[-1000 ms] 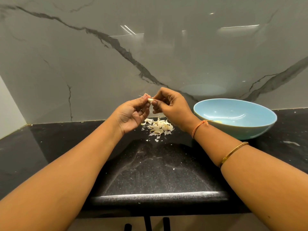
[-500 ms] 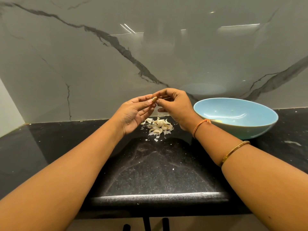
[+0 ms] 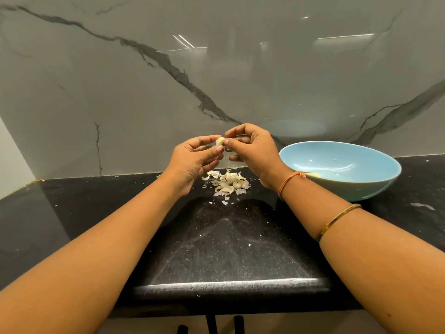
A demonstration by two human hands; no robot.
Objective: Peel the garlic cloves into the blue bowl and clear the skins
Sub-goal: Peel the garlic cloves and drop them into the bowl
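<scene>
Counted: two hands, one garlic clove in hand, one blue bowl, one heap of skins, and one pale yellowish piece in the bowl. The skins overlapped too much to count one by one.

The left hand point(image 3: 192, 157) was raised above the counter, palm turned inward. Its thumb and forefinger were closed on the garlic clove point(image 3: 219, 141) and its other fingers were loosely curled beneath. The right hand point(image 3: 252, 150) met it from the opposite side, thumb and forefinger tips pinched on the same clove at its right end, with the remaining fingers bent and apart from one another. The clove was held in the air between the two hands, directly above the heap of skins point(image 3: 228, 183) and clear of it.

The blue bowl point(image 3: 356, 189) stood on the counter just right of the right wrist. The pale yellowish piece point(image 3: 314, 175) lay low inside it, partly hidden by that wrist. Whether it was a peeled clove could not be told.

The right forearm carried an orange thread point(image 3: 287, 183) at the wrist and a gold bangle point(image 3: 337, 220) further up.

The countertop point(image 3: 216, 249) was black speckled stone with a rounded front edge, and small white flecks were scattered near the heap. A glossy grey marble backsplash point(image 3: 216, 68) with dark veins rose behind it. A pale side wall point(image 3: 12, 160) met it at far left.
</scene>
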